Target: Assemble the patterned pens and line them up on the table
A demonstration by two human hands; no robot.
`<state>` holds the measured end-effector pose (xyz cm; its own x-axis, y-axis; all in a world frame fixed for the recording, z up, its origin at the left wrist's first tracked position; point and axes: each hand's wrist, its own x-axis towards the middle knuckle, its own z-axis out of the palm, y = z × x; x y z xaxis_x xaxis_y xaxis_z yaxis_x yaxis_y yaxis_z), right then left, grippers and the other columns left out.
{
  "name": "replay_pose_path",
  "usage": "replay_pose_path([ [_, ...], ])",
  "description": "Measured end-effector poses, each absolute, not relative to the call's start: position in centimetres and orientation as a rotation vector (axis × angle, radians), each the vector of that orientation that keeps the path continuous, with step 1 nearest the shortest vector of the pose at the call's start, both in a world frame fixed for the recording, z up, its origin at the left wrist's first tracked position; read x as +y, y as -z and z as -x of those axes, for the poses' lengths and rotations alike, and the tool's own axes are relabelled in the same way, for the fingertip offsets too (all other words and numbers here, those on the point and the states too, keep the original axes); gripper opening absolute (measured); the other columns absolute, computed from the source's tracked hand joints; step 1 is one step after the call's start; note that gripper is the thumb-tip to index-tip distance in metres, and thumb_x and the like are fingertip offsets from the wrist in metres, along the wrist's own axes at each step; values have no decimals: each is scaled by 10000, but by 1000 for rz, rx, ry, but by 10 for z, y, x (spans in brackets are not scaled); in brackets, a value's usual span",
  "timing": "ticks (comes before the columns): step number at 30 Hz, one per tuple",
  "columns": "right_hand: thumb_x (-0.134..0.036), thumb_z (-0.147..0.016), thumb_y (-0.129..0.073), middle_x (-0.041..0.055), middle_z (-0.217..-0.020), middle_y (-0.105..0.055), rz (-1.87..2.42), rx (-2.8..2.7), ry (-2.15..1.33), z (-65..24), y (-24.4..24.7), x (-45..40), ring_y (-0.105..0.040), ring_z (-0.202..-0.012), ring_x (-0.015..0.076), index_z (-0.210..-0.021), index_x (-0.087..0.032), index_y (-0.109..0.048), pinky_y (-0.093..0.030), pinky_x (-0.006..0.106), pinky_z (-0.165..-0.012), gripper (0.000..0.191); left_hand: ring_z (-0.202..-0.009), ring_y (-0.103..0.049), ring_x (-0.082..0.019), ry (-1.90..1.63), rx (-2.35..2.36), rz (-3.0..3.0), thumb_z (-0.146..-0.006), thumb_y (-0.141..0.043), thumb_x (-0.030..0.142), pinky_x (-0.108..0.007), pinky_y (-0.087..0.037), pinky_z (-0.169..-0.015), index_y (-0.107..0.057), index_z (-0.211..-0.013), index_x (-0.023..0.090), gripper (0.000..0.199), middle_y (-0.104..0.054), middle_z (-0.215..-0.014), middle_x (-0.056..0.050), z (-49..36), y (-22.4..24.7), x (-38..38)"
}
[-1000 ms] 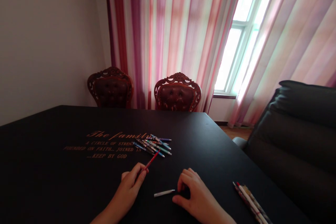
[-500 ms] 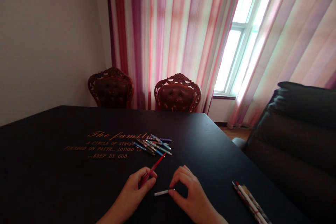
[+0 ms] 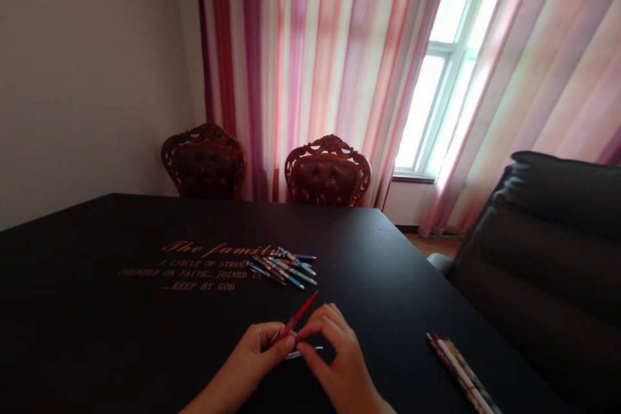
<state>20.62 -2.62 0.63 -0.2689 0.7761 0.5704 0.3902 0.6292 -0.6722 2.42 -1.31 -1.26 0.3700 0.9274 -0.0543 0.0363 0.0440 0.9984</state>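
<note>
My left hand [image 3: 264, 348] is closed round a red pen part [image 3: 299, 315], whose pointed end is tilted up and to the right. The thumb and fingers of my right hand [image 3: 334, 346] are pinched together at the lower end of the red part; whatever lies between them is too small to make out. Under and between both hands a thin white and silver piece [image 3: 313, 350] lies on the black table [image 3: 145, 343], partly covered by the fingers. Beyond the hands is a loose pile of several pens [image 3: 286, 268].
Several longer pens or sticks [image 3: 463, 372] lie on the table at the right. Two carved chairs [image 3: 327, 174] stand behind the far edge. A dark padded armchair [image 3: 548, 259] is at the right, with striped curtains and a window behind.
My right hand has moved left, off the white piece, and now meets my left hand at the red part. The red part has shifted slightly right and down.
</note>
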Motion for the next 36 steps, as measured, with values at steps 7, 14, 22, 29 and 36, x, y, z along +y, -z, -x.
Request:
replay_pose_path([
  [7,-169,-839,-634,5,-867,-635,1021,-1937,-530,-212,-5,-26,-568,-872,189,-912,-229,-634,-399,358,-900,95,-563,-322,-95,-886,1012,-1374,-721,-691,570,-201,-264,-533,-650,-758,148,426,-444,-604,64,-21,7,-12],
  [14,-121,-739,-721,10,-972,-624,1277,-2148,-486,-237,3,-18,-523,-961,230,-858,-273,-681,-392,368,-839,197,-613,-400,-129,-944,1218,-1479,-728,-679,532,-229,-315,-593,-653,-815,162,381,-463,-638,55,-5,1,-3],
  [22,-241,-880,-607,-5,-858,-646,1309,-2009,-440,-246,-6,-14,-547,-888,208,-838,-245,-631,-360,364,-830,48,-565,-344,-117,-925,1257,-1557,-711,-690,523,-218,-283,-550,-665,-801,167,368,-364,-576,85,-6,9,-2],
  [29,-237,-867,-646,-25,-792,-638,1241,-2066,-445,-241,-6,-18,-560,-846,186,-851,-247,-643,-346,342,-811,19,-558,-327,-114,-876,1236,-1614,-746,-675,464,-216,-271,-540,-662,-807,162,308,-345,-563,93,-8,5,-5],
  [36,-187,-858,-644,-18,-833,-655,1220,-2104,-426,-238,-6,-20,-559,-869,192,-888,-259,-657,-340,351,-821,79,-589,-379,-128,-834,1290,-1752,-782,-643,437,-224,-296,-561,-678,-809,165,275,-394,-591,73,-13,2,-11],
])
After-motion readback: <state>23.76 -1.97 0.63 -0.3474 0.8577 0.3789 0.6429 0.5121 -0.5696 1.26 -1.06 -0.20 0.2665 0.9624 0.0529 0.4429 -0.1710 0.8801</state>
